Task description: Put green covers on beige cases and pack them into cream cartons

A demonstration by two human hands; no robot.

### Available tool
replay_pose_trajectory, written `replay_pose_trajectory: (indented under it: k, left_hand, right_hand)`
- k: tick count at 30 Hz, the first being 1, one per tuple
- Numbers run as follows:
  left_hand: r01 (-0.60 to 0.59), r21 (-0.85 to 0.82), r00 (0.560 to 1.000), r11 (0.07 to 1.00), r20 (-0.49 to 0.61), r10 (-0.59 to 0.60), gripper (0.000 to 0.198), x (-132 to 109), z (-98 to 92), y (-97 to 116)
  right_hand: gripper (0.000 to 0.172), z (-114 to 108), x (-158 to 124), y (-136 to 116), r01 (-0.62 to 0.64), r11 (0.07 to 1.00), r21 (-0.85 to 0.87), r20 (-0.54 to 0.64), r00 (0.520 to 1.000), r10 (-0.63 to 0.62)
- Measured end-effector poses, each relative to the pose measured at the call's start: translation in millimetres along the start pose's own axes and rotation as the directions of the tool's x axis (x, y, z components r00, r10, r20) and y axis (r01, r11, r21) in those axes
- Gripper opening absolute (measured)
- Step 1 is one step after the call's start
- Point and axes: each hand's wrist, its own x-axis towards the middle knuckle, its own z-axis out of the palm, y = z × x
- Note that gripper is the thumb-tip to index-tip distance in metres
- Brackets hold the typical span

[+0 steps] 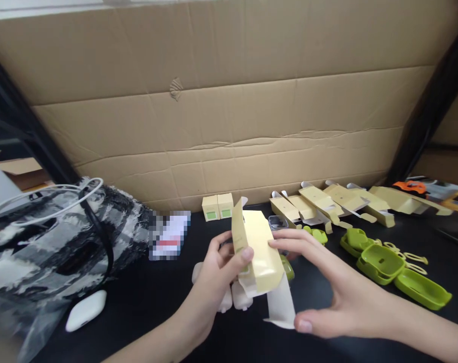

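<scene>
Frayed black, grey and white fabric bag (58, 242): far left, a white cable (97, 189) looped over it.
Smooth white rounded case (86, 310): lying on the black tabletop (138, 307), in front of the bag.
Pair of small pale-yellow cardboard boxes with green labels (224, 206): side by side near the brown cardboard backing (229, 116).
Left hand (217, 267): closed around the carton's left side, thumb on the near face, fingers behind.
Off-white rounded pieces (242, 296): below the carton, partly hidden.
Glossy pale-yellow cardboard carton (264, 247): between the two hands, tilted, its white-lined end flap (280, 302) hanging out at the near end.
Right hand (345, 295): spread wide, fingertips against the carton's right side, thumb at the flap's corner; whether it pinches the flap, cannot tell.
Step in hand: apparently working the carton's end flap.
Next move: would call for a steady left hold and light right-hand pressure, lest the thin card crease.
Row of pale-yellow open cartons (319, 200): lying behind the right hand.
Olive-green moulded cases (382, 263): on the tabletop at right, beside pale-yellow loops (416, 258).
Orange item (410, 187): far right, identity unclear.
</scene>
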Motion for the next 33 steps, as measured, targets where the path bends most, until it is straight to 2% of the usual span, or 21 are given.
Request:
replay_pose_trajectory:
  k: [2,4,6,10,12,14,16,18,21,22,24,26,28,30,33]
  left_hand:
    - [-0.121,0.08,0.992,0.989,-0.027,0.124,0.057,1.3,-0.9,-5.2]
    - [-0.251,0.162,0.967,0.954,0.007,0.254,0.056,1.3,-2.1,-9.7]
    - [-0.319,0.21,0.948,0.924,0.062,0.313,0.057,-0.3,-3.5,-12.8]
    - [-0.305,0.206,0.944,0.93,0.191,0.268,0.069,-5.2,-6.0,-13.6]
    - [-0.325,0.214,0.925,0.921,0.272,0.264,0.079,-6.1,-7.1,-13.0]
    - [-0.367,0.223,0.901,0.903,0.329,0.285,0.085,-5.1,-8.2,-13.2]
    - [-0.367,0.207,0.893,0.907,0.351,0.282,0.086,-2.6,-9.1,-14.3]
    - [-0.323,0.154,0.898,0.934,0.363,0.25,0.085,0.5,-10.0,-16.0]
    - [-0.299,0.112,0.908,0.948,0.34,0.246,0.081,3.2,-11.7,-18.6]
    - [-0.307,0.123,0.912,0.944,0.321,0.255,0.082,3.4,-12.4,-19.4]
    - [-0.319,0.158,0.921,0.934,0.282,0.267,0.085,3.2,-13.9,-21.0]
    - [-0.303,0.183,0.929,0.935,0.277,0.247,0.081,3.0,-15.0,-22.3]
    - [-0.272,0.19,0.932,0.944,0.298,0.208,0.071,3.3,-15.5,-22.9]
    - [-0.247,0.187,0.93,0.951,0.32,0.178,0.061,3.4,-15.5,-22.6]
    - [-0.246,0.19,0.932,0.951,0.317,0.178,0.055,2.8,-15.3,-21.4]
  right_hand:
    - [0.085,8.0,-2.1,1.0,-0.049,0.995,0.086,0.036,0.998,0.047]
    - [0.095,16.1,-4.4,1.0,-0.1,0.982,0.158,0.057,0.994,0.092]
    - [0.096,22.6,-6.0,-0.1,-0.141,0.958,0.251,0.07,0.989,0.127]
    - [0.073,28.1,-3.2,-1.2,-0.147,0.831,0.537,-0.013,0.983,0.182]
    - [0.06,27.7,0.5,0.9,-0.11,0.741,0.662,-0.069,0.976,0.207]
    - [0.052,26.1,3.9,4.1,-0.094,0.678,0.729,-0.088,0.969,0.229]
    - [0.047,24.2,5.6,7.5,-0.099,0.663,0.742,-0.082,0.968,0.235]
    - [0.045,22.4,5.4,10.8,-0.109,0.7,0.706,-0.08,0.969,0.232]
    - [0.046,19.6,3.4,15.1,-0.096,0.846,0.525,-0.154,0.966,0.206]
    - [0.05,18.3,2.5,16.1,-0.07,0.898,0.433,-0.209,0.962,0.176]
    - [0.062,15.2,0.9,17.1,0.033,0.974,0.225,-0.306,0.951,0.038]
    - [0.07,12.0,-0.5,16.6,0.153,0.988,0.006,-0.309,0.94,-0.144]
    - [0.065,9.7,-1.9,15.3,0.217,0.962,-0.163,-0.231,0.94,-0.251]
    - [0.056,8.8,-3.0,14.4,0.215,0.945,-0.248,-0.172,0.95,-0.261]
    - [0.048,9.9,-3.8,14.9,0.202,0.938,-0.282,-0.164,0.953,-0.255]
